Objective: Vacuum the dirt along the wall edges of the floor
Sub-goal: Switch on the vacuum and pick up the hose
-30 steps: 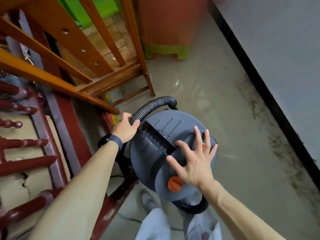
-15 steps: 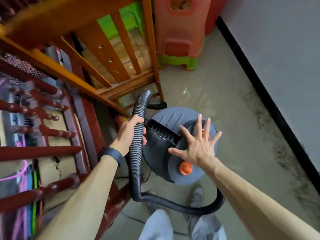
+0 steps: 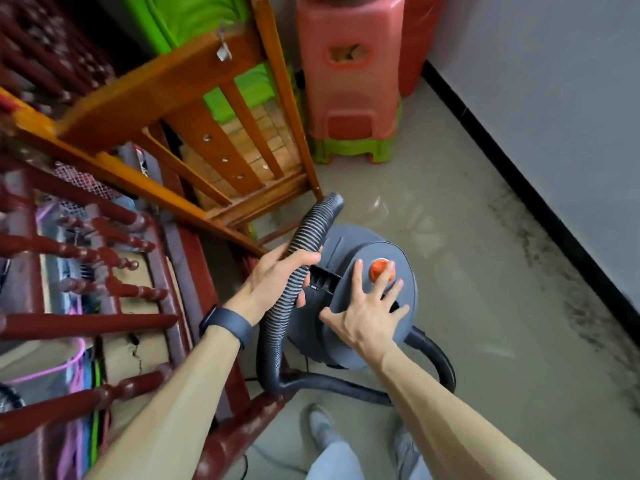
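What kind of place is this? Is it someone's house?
Probably a cluttered storage corner in a home: stacked plastic stools, a tilted wooden chair, and a vacuum cleaner on a dirty floor beside the wall.

L hand (image 3: 277, 277) gripped the ribbed hose (image 3: 301, 258). R hand (image 3: 367, 311) lay spread on the grey vacuum (image 3: 405, 306), fingertips at its orange knob (image 3: 381, 268).

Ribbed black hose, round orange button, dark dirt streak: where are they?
ribbed black hose (image 3: 310, 230): head view, upper stretch.
round orange button (image 3: 379, 266): head view, top face.
dark dirt streak (image 3: 585, 317): head view, middle patch.
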Motion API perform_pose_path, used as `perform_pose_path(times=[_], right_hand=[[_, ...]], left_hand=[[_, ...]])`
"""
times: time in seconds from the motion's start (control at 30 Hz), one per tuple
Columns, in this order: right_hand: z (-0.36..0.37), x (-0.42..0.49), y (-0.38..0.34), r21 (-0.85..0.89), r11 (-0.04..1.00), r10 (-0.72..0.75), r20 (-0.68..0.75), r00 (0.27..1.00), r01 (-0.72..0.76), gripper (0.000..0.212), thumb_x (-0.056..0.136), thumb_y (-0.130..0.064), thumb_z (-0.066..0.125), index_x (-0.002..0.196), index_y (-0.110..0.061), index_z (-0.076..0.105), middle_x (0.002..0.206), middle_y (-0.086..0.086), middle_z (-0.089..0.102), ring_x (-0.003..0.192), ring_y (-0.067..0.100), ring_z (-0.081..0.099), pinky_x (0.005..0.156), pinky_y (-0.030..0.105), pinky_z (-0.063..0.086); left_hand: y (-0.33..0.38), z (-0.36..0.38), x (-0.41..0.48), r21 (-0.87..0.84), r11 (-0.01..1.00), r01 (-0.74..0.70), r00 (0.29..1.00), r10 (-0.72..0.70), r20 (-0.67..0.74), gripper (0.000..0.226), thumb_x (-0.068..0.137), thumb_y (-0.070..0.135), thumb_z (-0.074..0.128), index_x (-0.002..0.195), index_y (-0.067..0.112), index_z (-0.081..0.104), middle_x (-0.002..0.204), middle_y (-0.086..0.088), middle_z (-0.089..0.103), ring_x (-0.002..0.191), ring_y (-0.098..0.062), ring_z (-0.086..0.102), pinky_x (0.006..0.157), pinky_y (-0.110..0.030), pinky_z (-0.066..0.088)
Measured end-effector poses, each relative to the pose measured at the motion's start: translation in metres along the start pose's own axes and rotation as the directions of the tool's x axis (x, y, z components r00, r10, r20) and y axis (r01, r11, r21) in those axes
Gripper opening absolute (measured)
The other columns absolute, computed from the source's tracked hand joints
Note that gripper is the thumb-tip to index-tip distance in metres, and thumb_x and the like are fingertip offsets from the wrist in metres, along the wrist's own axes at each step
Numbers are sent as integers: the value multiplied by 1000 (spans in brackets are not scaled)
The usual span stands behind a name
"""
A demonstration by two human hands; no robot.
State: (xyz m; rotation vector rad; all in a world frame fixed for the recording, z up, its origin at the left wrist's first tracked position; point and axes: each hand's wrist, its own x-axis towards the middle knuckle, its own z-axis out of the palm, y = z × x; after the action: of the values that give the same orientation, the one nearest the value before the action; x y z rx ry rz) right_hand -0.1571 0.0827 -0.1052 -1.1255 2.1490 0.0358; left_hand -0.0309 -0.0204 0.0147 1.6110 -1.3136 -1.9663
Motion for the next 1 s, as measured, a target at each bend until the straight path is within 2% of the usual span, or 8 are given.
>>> perform_pose_path(times=[0.27,0.37,0.43,0.53,0.67,0.73,0.83,1.0], right_hand=[[-20,20,14,29,973,-232,140,963,230,103,87,-70,58,161,-45,-9,168,6,-28,157,38,-16,126,59,9],[-56,29,45,293,949,-195,257,947,116,71,100,-60,47,162,-32,27,174,5,3,155,30,24,124,41,25],[-91,15,67,716,665,-57,330,942,-211,60,108,-55,30,151,-17,48,159,13,45,139,33,49,118,43,34],[-148,-15,101,896,-195,-54,396,917,-399,78,101,-72,18,139,-15,56,135,17,65,120,37,65,105,51,48],[-227,-56,128,829,-493,-36,285,958,-265,77,92,-71,54,123,-1,58,114,19,69,97,37,73,88,47,58],[-247,-83,135,847,-492,34,251,967,-202,40,92,-45,70,107,-9,59,86,9,64,66,23,67,68,34,60],[-245,-131,148,940,-304,154,212,965,-158,22,87,-23,75,87,-10,57,70,4,57,54,18,56,55,28,51],[-220,-241,169,977,-210,206,72,976,-28,26,72,-6,72,90,-12,54,68,6,57,55,20,52,54,28,44]], left_hand=[[40,24,-7,36,997,-75,984,68,162,49,70,40,69,115,20,68,70,-9,53,50,-25,50,54,-32,42],[49,46,-10,147,984,-103,971,67,231,54,67,38,72,111,8,64,71,-12,55,52,-27,52,55,-33,42],[54,68,-18,218,968,-125,952,55,301,51,68,36,75,105,3,61,74,-13,57,57,-30,56,59,-35,46],[59,98,-30,305,947,-104,905,-37,424,49,70,27,79,108,3,59,84,-8,61,74,-28,62,73,-39,51],[67,137,-61,581,799,-156,813,-230,535,58,72,32,84,123,25,58,111,5,65,101,-13,64,89,-26,52],[77,157,-84,617,780,-105,738,-355,574,40,79,22,81,111,33,59,109,8,65,98,-10,64,82,-24,53],[93,181,-105,736,662,-143,650,-498,575,44,84,21,76,121,35,57,120,2,66,109,-21,63,84,-33,48],[99,216,-125,581,808,-100,863,-220,455,38,89,45,59,121,24,58,115,1,68,102,-21,63,92,-37,49]])
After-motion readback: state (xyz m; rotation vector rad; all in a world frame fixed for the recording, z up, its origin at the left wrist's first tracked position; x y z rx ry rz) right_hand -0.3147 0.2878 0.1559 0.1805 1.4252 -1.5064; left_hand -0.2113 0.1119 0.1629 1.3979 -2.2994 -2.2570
